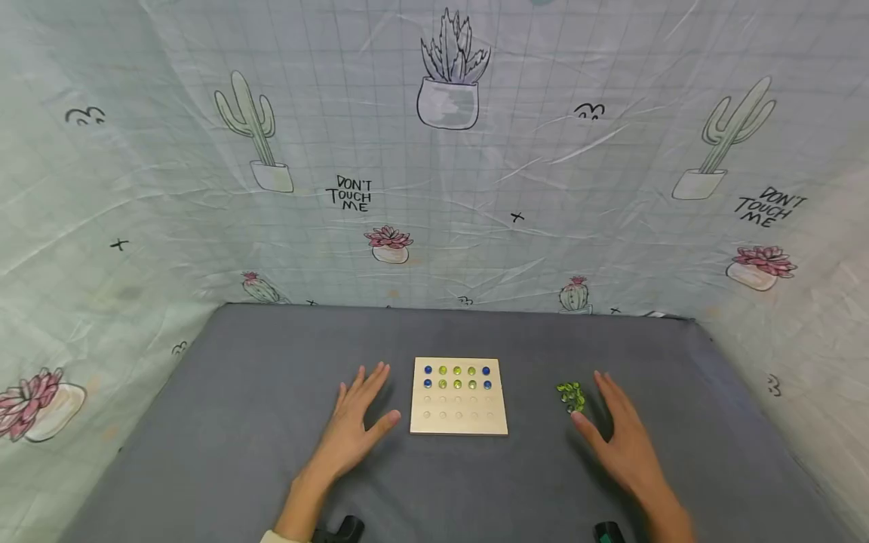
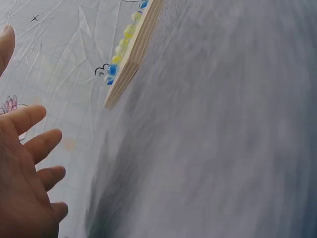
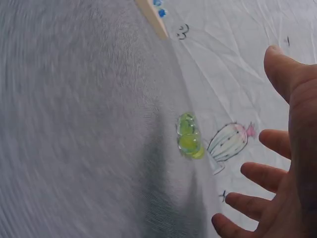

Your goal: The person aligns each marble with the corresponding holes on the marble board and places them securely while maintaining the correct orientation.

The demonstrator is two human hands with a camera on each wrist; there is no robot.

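Observation:
A light wooden board (image 1: 459, 424) with rows of shallow holes lies on the grey cloth. Its two far rows hold marbles: blue ones (image 1: 428, 370) at both ends and yellow-green ones (image 1: 457, 370) between. The two near rows hold nothing. Left of the board, my left hand (image 1: 351, 430) is spread with its fingers apart, touching no object. On the other side, my right hand (image 1: 626, 443) is also spread and holds nothing. A small pile of green marbles (image 1: 572, 395) lies just beyond its thumb; the right wrist view shows these marbles (image 3: 188, 139) apart from the fingers.
Grey cloth (image 1: 285, 362) covers the table. A pale sheet printed with cacti (image 1: 448, 166) hangs behind and at both sides. Black devices show at the bottom edge, one near the left wrist (image 1: 345, 529) and another near the right (image 1: 608, 532).

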